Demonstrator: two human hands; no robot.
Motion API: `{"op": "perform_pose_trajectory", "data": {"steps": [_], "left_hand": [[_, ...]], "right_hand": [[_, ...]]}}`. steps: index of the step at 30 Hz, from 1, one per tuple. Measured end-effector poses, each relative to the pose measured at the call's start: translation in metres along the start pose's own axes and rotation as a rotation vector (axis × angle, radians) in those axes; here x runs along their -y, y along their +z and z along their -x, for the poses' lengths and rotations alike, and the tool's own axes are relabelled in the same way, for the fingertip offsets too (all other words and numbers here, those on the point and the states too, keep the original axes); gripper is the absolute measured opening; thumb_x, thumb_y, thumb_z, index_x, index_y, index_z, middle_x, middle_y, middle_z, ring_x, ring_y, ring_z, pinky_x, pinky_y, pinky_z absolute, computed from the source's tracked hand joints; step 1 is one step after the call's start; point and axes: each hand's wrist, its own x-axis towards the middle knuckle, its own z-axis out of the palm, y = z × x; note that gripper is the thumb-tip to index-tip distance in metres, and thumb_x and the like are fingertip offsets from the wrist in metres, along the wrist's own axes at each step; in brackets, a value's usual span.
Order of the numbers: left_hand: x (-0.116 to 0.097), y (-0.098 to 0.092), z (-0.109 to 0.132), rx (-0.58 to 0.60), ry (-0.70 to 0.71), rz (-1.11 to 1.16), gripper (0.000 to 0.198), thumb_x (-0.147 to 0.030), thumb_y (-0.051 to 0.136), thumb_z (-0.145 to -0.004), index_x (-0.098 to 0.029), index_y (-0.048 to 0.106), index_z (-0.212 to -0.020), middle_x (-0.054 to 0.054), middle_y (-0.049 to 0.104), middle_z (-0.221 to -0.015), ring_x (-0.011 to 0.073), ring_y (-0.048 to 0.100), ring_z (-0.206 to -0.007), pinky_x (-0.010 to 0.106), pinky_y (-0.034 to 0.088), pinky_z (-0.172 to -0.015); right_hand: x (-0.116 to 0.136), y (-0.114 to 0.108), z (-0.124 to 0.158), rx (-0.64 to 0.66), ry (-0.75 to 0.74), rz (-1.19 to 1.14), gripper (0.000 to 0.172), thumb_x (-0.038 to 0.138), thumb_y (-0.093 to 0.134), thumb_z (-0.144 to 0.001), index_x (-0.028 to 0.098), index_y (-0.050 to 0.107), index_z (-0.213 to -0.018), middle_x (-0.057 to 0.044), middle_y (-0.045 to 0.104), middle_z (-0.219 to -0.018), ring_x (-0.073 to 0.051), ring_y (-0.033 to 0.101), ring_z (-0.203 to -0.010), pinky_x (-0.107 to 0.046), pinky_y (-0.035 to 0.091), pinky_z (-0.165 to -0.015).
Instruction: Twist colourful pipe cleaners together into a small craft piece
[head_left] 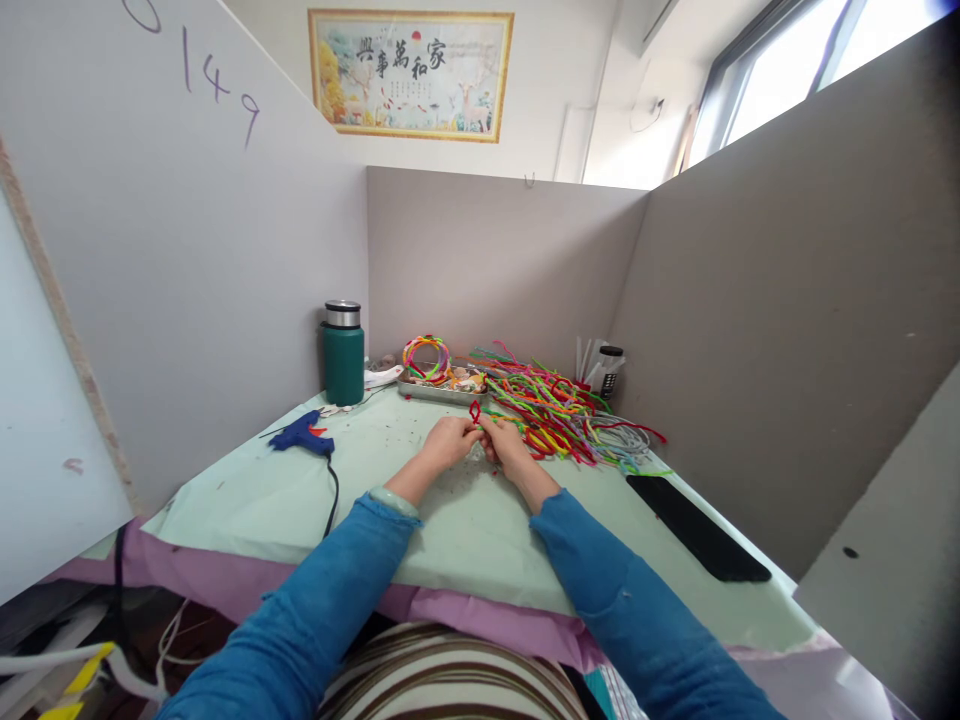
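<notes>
My left hand (448, 442) and my right hand (504, 446) meet at the middle of the pale green table (247, 500), fingers pinched together. Between them they hold a small red pipe cleaner (475, 411) whose bent loop sticks up above the fingertips. Both arms wear blue sleeves. A big loose heap of coloured pipe cleaners (559, 410) lies just right of my right hand.
A blue glue gun (301, 434) with a black cord lies at the left. A green flask (343, 353) stands at the back left beside a metal tray (439, 388) holding coloured rings (426, 357). A black flat object (697, 527) lies at the right. Grey partition walls enclose the table.
</notes>
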Motion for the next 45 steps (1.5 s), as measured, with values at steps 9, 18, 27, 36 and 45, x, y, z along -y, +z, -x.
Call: {"op": "perform_pose_trajectory", "data": {"steps": [9, 18, 27, 36, 45], "left_hand": [[-0.0015, 0.0011, 0.0009, 0.043, -0.002, -0.029, 0.027, -0.031, 0.043, -0.083, -0.016, 0.066, -0.079, 0.004, 0.066, -0.074, 0.0137, 0.055, -0.068, 0.021, 0.040, -0.064], [-0.0001, 0.0013, 0.0003, -0.047, -0.036, -0.076, 0.030, -0.036, 0.042, -0.086, -0.018, 0.065, -0.081, 0.006, 0.067, -0.076, 0.0147, 0.057, -0.070, 0.023, 0.037, -0.063], [-0.0009, 0.0002, -0.0010, -0.114, -0.084, -0.060, 0.033, -0.037, 0.040, -0.088, -0.017, 0.064, -0.080, 0.006, 0.066, -0.075, 0.0143, 0.056, -0.070, 0.022, 0.033, -0.062], [-0.0015, -0.0003, -0.0017, -0.113, -0.084, -0.018, 0.032, -0.036, 0.040, -0.089, -0.016, 0.064, -0.081, 0.006, 0.066, -0.076, 0.0143, 0.055, -0.070, 0.023, 0.032, -0.062], [-0.0010, -0.0003, -0.0025, -0.120, -0.058, -0.002, 0.033, -0.036, 0.040, -0.088, -0.016, 0.064, -0.079, 0.004, 0.065, -0.071, 0.0133, 0.052, -0.064, 0.022, 0.028, -0.058]], "right_hand": [[-0.0005, 0.0007, -0.0003, -0.029, -0.037, 0.065, 0.031, 0.042, 0.056, -0.077, 0.019, 0.043, -0.060, 0.006, 0.044, -0.041, -0.006, 0.033, -0.028, -0.020, 0.021, -0.029], [-0.0002, 0.0016, 0.0004, 0.037, -0.058, 0.013, 0.042, 0.054, 0.049, -0.080, 0.018, 0.047, -0.060, 0.003, 0.046, -0.044, -0.006, 0.035, -0.029, -0.020, 0.022, -0.030], [-0.0019, 0.0007, -0.0013, 0.108, -0.085, 0.011, 0.040, 0.054, 0.044, -0.081, 0.017, 0.052, -0.068, 0.003, 0.049, -0.048, -0.006, 0.037, -0.030, -0.020, 0.024, -0.032], [-0.0038, 0.0025, -0.0022, 0.137, -0.057, 0.047, 0.008, 0.024, 0.047, -0.073, 0.019, 0.048, -0.067, 0.005, 0.049, -0.048, -0.006, 0.036, -0.031, -0.021, 0.023, -0.032], [-0.0033, 0.0031, 0.0004, 0.147, -0.058, 0.059, 0.009, 0.027, 0.049, -0.071, 0.019, 0.048, -0.068, 0.006, 0.049, -0.047, -0.005, 0.035, -0.031, -0.021, 0.022, -0.032]]}}
